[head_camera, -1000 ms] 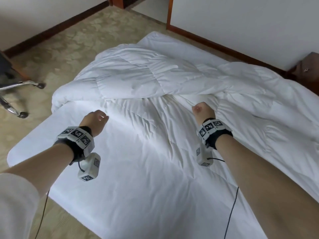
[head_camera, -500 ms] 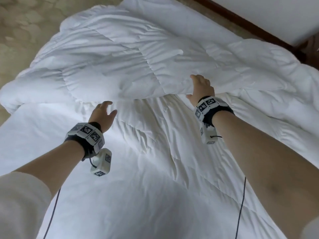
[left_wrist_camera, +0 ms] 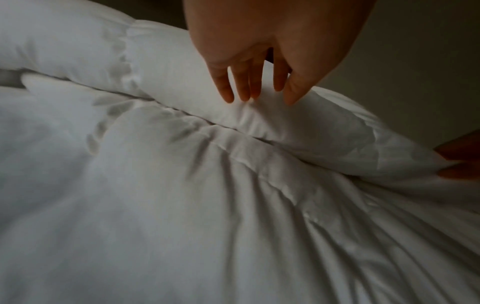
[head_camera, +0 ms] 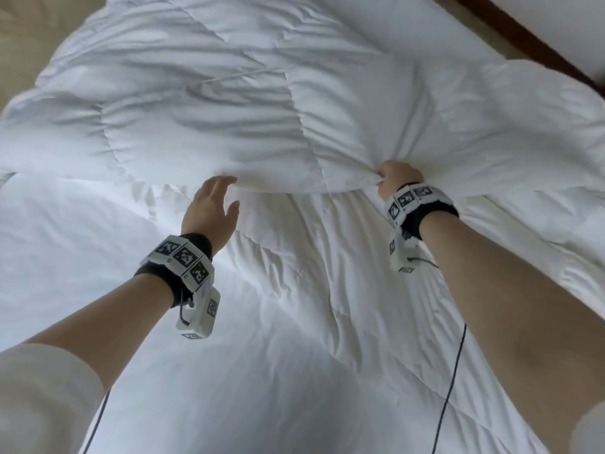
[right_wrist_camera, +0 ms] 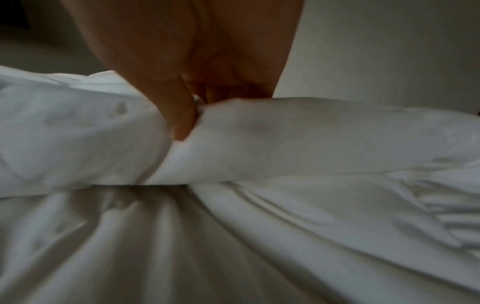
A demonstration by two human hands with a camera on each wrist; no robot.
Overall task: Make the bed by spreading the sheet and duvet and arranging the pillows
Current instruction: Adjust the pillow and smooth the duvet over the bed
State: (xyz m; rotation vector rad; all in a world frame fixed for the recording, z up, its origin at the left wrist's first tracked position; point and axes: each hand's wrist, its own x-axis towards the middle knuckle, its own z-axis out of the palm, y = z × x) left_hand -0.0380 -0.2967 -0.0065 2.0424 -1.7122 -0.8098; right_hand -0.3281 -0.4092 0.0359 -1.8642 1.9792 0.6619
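A: The duvet [head_camera: 229,93] lies in a big folded heap on the far half of the bed. Its folded edge runs across the middle, right in front of both hands.

B: Who has hold of it?

A: The right hand [head_camera: 397,176] does. Its fingers and thumb [right_wrist_camera: 182,115] are curled tight round a bunch of that edge. The left hand [head_camera: 211,208] has straight, spread fingers [left_wrist_camera: 226,90]. They just touch the edge and grip nothing.

B: So what could go wrong?

A: I think a pull now would tug only the right side. The duvet could twist and bunch up, or come over crooked. The grip is only a small bunch of cloth, so it might slip out too.

B: And the left side?

A: It hangs near the left side of the bed, close to the floor [head_camera: 19,44]. A hard pull could drag it off there, I guess.

B: Is there room to move?

A: Yes. On the near side of the duvet edge the bed is flat and white, with only wrinkles. Far behind the duvet there is a strip of mattress [head_camera: 409,24], then a dark baseboard [head_camera: 523,37].

B: Any pillows?

A: None show here.
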